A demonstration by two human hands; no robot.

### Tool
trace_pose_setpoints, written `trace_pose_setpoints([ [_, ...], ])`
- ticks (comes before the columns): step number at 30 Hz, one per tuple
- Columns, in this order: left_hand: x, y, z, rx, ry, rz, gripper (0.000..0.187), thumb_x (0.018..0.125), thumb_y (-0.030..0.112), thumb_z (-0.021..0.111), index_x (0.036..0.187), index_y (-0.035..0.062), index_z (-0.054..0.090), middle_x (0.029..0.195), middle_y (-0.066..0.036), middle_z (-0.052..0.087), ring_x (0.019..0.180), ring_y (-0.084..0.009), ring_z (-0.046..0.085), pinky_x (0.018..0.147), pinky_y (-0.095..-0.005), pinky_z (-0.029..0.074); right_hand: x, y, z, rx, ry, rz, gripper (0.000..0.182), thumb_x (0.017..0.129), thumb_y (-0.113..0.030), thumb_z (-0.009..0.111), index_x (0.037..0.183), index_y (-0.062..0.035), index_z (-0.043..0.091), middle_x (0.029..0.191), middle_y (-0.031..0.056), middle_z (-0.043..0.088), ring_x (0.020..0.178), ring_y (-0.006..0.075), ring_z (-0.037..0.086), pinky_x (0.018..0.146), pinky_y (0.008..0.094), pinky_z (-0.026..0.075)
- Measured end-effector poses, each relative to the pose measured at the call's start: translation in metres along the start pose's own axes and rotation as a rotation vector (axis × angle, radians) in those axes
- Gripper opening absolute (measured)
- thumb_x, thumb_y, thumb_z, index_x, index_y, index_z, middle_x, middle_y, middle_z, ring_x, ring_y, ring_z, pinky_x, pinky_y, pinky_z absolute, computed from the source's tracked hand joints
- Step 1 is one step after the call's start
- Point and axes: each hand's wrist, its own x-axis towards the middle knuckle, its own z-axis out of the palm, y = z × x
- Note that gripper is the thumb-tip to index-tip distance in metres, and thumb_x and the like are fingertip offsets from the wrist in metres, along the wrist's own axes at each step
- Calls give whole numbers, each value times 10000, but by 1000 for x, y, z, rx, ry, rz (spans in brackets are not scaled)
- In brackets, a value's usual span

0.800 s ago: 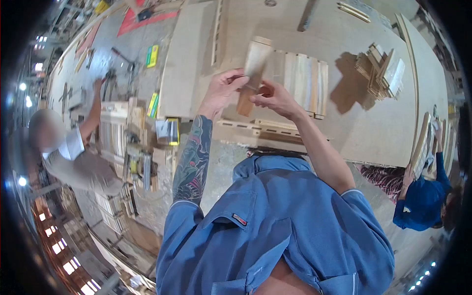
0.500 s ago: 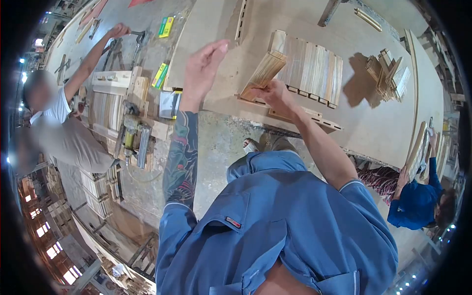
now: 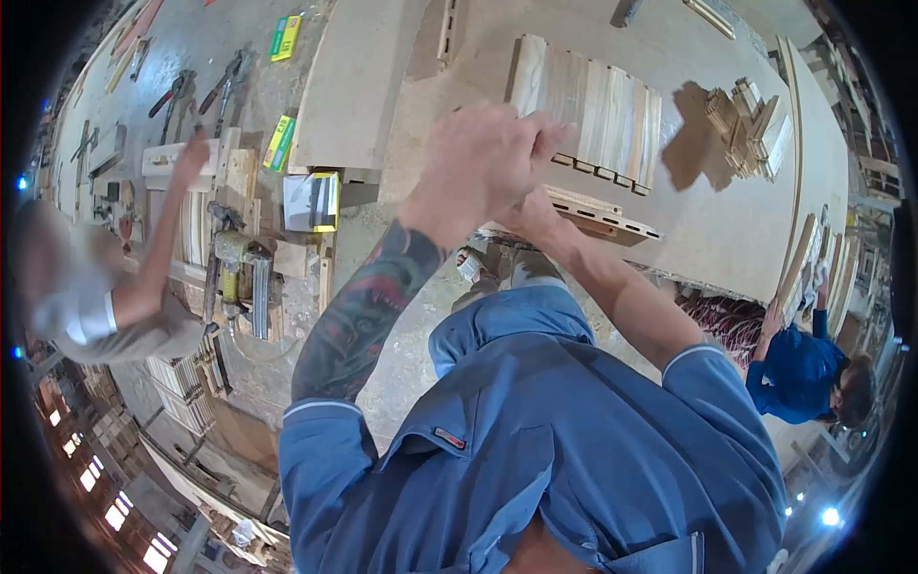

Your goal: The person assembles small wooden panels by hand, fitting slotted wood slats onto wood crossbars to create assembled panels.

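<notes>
You are standing over a broad plywood surface (image 3: 736, 230) that is filling the upper part of the view. On it a row of wooden slats (image 3: 588, 110) is lying side by side, edges touching, forming a flat panel with short pegs or tenons showing along its near edge. A narrow slotted rail (image 3: 612, 215) is lying just beside that near edge. Further right, well apart from the panel, a loose heap of small wood pieces (image 3: 746, 124) is sitting and casting a dark shadow.

Judging from how things lie, the panel is looking largely laid out, and the heap suggests more pieces are waiting to be fitted.

Your left hand (image 3: 483, 163) is raised in front of the panel's near left corner, fingers curled together. Your right hand (image 3: 535, 218) is tucked right under it and mostly hidden, so I cannot tell whether either hand is pinching a slat or anything else; the blur is not helping.

To the left, another person's arm (image 3: 158, 239) is reaching up over a cluttered bench where a nail gun (image 3: 239, 277) and green and yellow boxes (image 3: 279, 142) are lying. At far right a person in a blue top (image 3: 798, 373) is holding boards.
</notes>
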Motion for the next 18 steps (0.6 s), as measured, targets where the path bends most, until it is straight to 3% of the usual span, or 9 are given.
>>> trace_pose_setpoints([
  [2,1,5,3,34,52,27,234,935,281,559,997,165,752,798,-110,701,754,-350,641,690,-462,496,1,-7,11,264,125,72,315,812,-115,720,1110,-47,644,969,161,684,942,388,653,796,452,527],
  [5,-5,17,9,35,91,37,252,956,303,547,997,157,748,787,-115,696,736,-345,630,673,-463,493,-3,6,2,70,84,28,367,814,-151,717,1155,-52,626,1054,196,668,988,414,642,828,490,526],
  [7,-6,14,3,40,112,-3,288,984,324,524,990,138,744,778,-119,692,730,-347,639,657,-468,491,4,3,-12,-204,-38,-73,360,845,-218,710,1152,-48,629,1049,202,669,994,394,652,831,490,529],
  [8,-6,10,1,53,106,7,288,984,324,524,990,138,744,778,-119,692,730,-347,639,657,-468,491,7,6,-29,-129,-301,95,357,861,-250,698,1153,-53,642,1043,195,682,967,362,676,820,472,537],
  [9,-6,6,-1,49,106,-25,310,997,340,514,994,130,743,782,-119,694,731,-351,645,656,-467,493,15,20,-42,-124,-289,92,357,861,-250,698,1153,-53,642,1043,195,682,967,362,676,820,472,537],
  [11,-3,7,-7,50,111,-66,333,1010,355,504,998,123,742,787,-118,696,731,-355,652,656,-465,494,44,53,-64,-1,-296,295,471,880,-312,677,1285,-87,597,1241,219,626,1140,394,611,929,511,498],
  [13,-2,14,-17,92,-72,-111,357,1016,380,507,1006,110,741,792,-131,699,731,-367,661,659,-466,501,70,62,-59,-661,99,312,609,904,-327,638,1449,-124,461,1469,258,439,1336,470,431,1063,578,387],
  [16,-1,22,-15,103,-89,-79,378,1004,415,528,1051,103,736,880,-148,713,797,-374,665,701,-453,508,79,94,2,-809,58,290,713,908,-307,610,1533,-133,314,1561,277,273,1401,533,280,1113,614,305],
  [18,-8,23,-18,169,-56,-73,388,1003,424,530,1072,99,730,925,-155,712,842,-376,665,736,-450,510,75,75,25,-679,25,335,723,901,-287,605,1535,-119,301,1554,281,281,1389,536,297,1110,606,315],
])
